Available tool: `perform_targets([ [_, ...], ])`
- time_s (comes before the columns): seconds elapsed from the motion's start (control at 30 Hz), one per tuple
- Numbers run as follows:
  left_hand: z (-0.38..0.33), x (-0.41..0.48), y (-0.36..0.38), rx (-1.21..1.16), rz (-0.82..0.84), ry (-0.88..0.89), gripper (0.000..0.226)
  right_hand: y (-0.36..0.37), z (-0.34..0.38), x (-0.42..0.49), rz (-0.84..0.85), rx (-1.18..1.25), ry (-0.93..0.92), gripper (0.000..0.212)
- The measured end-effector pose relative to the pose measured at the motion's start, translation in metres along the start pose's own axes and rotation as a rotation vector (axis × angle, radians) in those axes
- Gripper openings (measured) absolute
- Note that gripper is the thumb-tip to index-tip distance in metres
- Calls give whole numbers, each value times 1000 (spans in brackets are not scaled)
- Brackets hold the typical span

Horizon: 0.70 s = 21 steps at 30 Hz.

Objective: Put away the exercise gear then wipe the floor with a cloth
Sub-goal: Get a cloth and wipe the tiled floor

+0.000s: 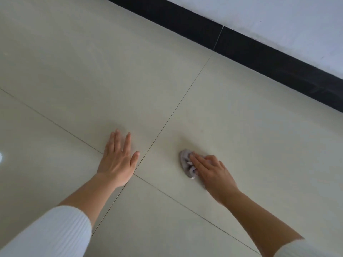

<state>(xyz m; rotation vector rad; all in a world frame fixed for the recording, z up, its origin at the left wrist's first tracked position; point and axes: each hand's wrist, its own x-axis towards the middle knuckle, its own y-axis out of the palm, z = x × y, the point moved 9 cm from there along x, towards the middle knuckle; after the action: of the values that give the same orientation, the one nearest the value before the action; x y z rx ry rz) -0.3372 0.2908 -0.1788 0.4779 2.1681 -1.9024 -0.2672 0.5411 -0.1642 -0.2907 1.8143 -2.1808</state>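
A small crumpled grey-lilac cloth (186,162) lies on the pale tiled floor (130,71), right of centre. My right hand (211,173) lies on top of it, index and middle fingers stretched over the cloth, the other fingers curled against its near side; it covers the cloth's right part. My left hand (118,160) rests flat on the floor to the left, fingers straight and together, palm down beside the crossing of two tile joints. No exercise gear is in view.
A black skirting board (259,58) runs diagonally across the upper right, with a white wall (278,17) above it. Dark tile joints cross the floor between my hands. A bright glare spot shows at the far left edge.
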Motion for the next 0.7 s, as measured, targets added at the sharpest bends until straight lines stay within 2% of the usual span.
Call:
perform_targets([
  [0.13, -33, 37, 14, -96, 45, -75, 75, -20, -127, -19, -147, 51, 506, 59],
  [0.27, -40, 48, 22, -137, 83, -131, 82, -30, -194, -18, -254, 76, 969, 50],
  [0.33, -38, 49, 25, -146, 103, -138, 83, -29, -198, -2, -266, 89, 1096, 55],
  [0.37, -38, 49, 25, -143, 116, -142, 84, -26, -192, 11, -265, 124, 1101, 55],
  [0.43, -39, 49, 25, -127, 155, -147, 84, -19, -162, 43, -263, 214, 986, 49],
  [0.5, -40, 50, 25, -119, 181, -154, 84, -14, -110, 77, -256, 146, 725, 44],
  [0.57, -39, 49, 25, -117, 186, -166, 84, -7, -53, 95, -235, 86, 449, 47],
  [0.7, -42, 47, 22, -111, 186, -182, 83, 7, 8, 80, -204, 54, 57, 56],
])
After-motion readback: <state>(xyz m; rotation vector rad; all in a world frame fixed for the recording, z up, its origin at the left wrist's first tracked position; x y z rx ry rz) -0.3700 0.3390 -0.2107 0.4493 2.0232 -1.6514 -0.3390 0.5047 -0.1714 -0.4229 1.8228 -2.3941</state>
